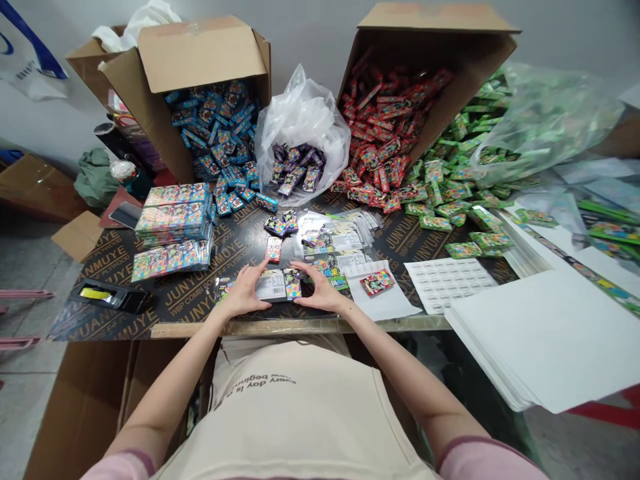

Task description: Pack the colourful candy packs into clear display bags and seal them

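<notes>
While the left hand and right hand are flanking the barcoded packet near the front of the table, each grip is holding it between parted thumb and fingers, ideally pressing evenly.

From where I stand, both bare forearms reach forward and inward, the left arm angling toward one o'clock, the right arm toward eleven. The left hand curves open toward three o'clock, the right hand toward nine, thumbs nearest the body, fingers beyond. How firmly either grips, I can't tell.
</notes>
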Motion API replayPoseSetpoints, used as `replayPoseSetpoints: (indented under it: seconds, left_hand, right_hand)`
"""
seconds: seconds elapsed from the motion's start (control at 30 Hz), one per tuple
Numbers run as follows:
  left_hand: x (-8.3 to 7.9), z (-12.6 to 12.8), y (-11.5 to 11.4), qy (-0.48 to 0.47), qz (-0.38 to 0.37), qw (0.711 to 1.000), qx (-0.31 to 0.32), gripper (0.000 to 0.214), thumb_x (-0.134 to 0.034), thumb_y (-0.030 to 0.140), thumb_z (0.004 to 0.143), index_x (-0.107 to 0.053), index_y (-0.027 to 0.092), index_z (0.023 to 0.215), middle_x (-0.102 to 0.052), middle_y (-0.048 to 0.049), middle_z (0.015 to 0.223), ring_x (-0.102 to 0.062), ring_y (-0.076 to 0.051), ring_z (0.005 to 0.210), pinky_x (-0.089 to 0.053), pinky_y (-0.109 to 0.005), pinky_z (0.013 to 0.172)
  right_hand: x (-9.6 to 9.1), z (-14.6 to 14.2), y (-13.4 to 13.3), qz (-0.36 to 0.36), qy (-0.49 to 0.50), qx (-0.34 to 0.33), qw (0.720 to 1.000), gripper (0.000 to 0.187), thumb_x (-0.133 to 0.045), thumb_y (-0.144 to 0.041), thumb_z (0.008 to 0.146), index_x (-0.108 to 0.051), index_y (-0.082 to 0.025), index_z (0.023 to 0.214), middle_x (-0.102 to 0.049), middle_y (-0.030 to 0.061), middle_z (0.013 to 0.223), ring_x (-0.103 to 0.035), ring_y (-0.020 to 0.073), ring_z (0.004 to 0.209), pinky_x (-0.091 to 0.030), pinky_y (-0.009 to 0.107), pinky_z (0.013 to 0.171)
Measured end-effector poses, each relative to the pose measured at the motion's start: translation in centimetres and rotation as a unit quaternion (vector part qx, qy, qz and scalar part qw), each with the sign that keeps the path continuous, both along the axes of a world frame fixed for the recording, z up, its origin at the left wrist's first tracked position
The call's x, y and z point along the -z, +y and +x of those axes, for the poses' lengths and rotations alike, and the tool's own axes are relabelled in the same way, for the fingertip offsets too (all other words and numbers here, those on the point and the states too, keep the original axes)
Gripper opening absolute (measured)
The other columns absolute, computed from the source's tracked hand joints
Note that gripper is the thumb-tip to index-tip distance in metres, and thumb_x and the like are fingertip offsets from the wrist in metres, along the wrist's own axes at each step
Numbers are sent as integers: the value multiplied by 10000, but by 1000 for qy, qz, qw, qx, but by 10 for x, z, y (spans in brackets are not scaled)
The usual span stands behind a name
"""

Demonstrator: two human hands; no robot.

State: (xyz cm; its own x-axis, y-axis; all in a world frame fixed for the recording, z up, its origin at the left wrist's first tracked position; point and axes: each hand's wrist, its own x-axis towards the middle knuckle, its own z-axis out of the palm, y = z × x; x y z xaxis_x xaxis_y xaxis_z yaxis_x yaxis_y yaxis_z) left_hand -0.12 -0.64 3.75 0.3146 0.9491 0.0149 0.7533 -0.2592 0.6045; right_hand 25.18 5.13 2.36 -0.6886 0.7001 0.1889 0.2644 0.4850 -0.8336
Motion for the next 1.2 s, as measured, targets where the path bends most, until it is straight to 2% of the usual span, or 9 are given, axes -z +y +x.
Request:
replayPoseSetpoints:
  seconds: [0.2, 0.3, 0.4, 0.5, 0.7, 0.87, 0.97, 1.07, 1.2]
  left_hand:
    - [-3, 6, 3, 2, 4, 1000, 5, 1126, -783, 272, 598, -140, 237, 1521, -560, -98, 1305, -500, -299, 1221, -213, -538, 1143]
    - [-4, 4, 7, 4, 35, 999, -28, 1104, -781, 286, 606, -163, 213, 1518, -563, -109, 1278, -514, -301, 1173, -309, -500, 1085]
    - [-3, -1, 10, -16, 53, 995, -77, 1103, -783, 305, 616, -159, 209, 1519, -567, -107, 1256, -531, -291, 1137, -372, -451, 1024]
    - [-1, -3, 9, -33, 40, 996, -76, 1142, -804, 314, 594, -144, 227, 1522, -567, -95, 1260, -537, -284, 1134, -375, -431, 1019]
    - [3, -3, -6, 12, -11, 998, -57, 1112, -793, 276, 596, -174, 234, 1520, -555, -113, 1278, -523, -301, 1135, -390, -447, 993]
    - [12, 3, -17, 65, -27, 998, -1, 995, -803, 275, 580, -347, 251, 1464, -549, -105, 1292, -495, -308, 1180, -333, -479, 1061]
    - [13, 2, -16, 36, -17, 997, -67, 808, -809, 377, 612, -510, 244, 1351, -608, -97, 1220, -520, -309, 1165, -306, -519, 1075]
    - [5, 3, -8, -86, 11, 972, -220, 474, -706, 431, 750, -651, 195, 1157, -683, -104, 1068, -601, -267, 1025, -424, -447, 965]
    - [-11, 25, 7, -208, 28, 923, -322, 395, -719, 371, 722, -687, 169, 1060, -709, -63, 894, -640, -211, 841, -482, -357, 852]
  right_hand:
    - [4, -2, 1, -5, -14, -13, 1000, 853, -731, -284, 734, -307, -258, 1474, -419, 120, 1494, -402, 290, 1377, -272, 520, 1145]
    - [5, -8, -7, -9, 22, 37, 999, 858, -662, -328, 817, -172, -278, 1520, -348, 119, 1540, -317, 269, 1431, -195, 537, 1173]
    - [4, -15, -16, -25, 63, 119, 991, 839, -600, -372, 871, -95, -267, 1532, -554, 130, 1379, -359, 266, 1409, -161, 576, 1161]
    - [3, -23, -17, -38, 45, 91, 994, 731, -546, -388, 904, -169, -278, 1520, -653, 103, 1241, -487, 277, 1316, -143, 592, 1149]
    - [11, -48, 31, 32, -42, 181, 982, 613, -513, -303, 875, -347, -234, 1461, -610, 112, 1279, -506, 294, 1234, -321, 492, 1052]
    - [19, -80, 71, 101, -199, 120, 967, 786, -639, -299, 724, -375, -183, 1456, -525, 156, 1329, -421, 358, 1238, -326, 485, 995]
    - [10, -85, 71, 95, -181, 136, 969, 782, -665, -341, 692, -420, -195, 1421, -545, 142, 1277, -448, 345, 1189, -333, 463, 970]
    - [-8, -77, 53, 117, -135, 149, 973, 783, -682, -360, 673, -435, -211, 1401, -527, 133, 1276, -453, 337, 1185, -303, 464, 1001]
    - [-32, -63, 19, 204, -148, 58, 966, 768, -671, -227, 667, -438, -286, 1396, -501, 111, 1288, -400, 350, 1258, -137, 533, 1102]
